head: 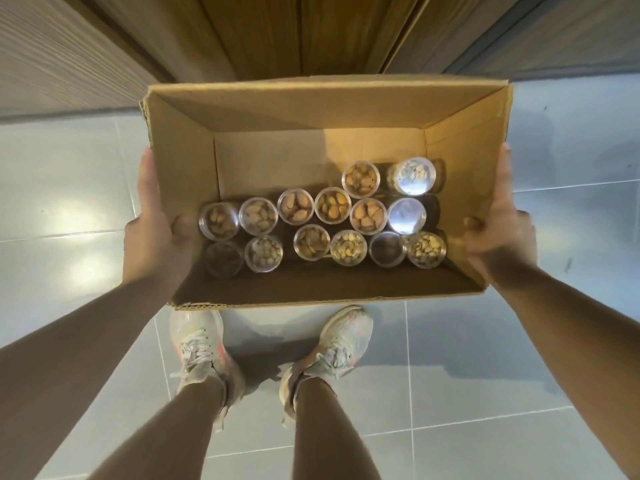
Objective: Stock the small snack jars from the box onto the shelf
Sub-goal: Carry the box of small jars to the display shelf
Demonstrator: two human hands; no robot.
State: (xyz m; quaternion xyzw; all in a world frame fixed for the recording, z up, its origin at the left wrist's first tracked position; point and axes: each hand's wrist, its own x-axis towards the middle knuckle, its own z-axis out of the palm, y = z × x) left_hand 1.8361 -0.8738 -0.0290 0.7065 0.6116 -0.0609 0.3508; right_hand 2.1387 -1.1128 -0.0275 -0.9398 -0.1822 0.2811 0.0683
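Note:
An open cardboard box (277,109) hangs above the floor, held from both sides. My left hand (156,223) clasps its left wall, thumb curled inside. My right hand (498,230) clasps the right wall the same way. Several small clear snack jars (332,211) with see-through lids stand upright on the box bottom, packed toward the near side. Most show nuts in tan and brown tones; two on the right (415,176) glare white with reflected light. No shelf is visible.
Glossy grey floor tiles (571,133) lie all around. A wooden door or panel (304,32) stands just beyond the box, with pale walls at either side. My two feet in light sneakers (197,341) are planted beneath the box's near edge.

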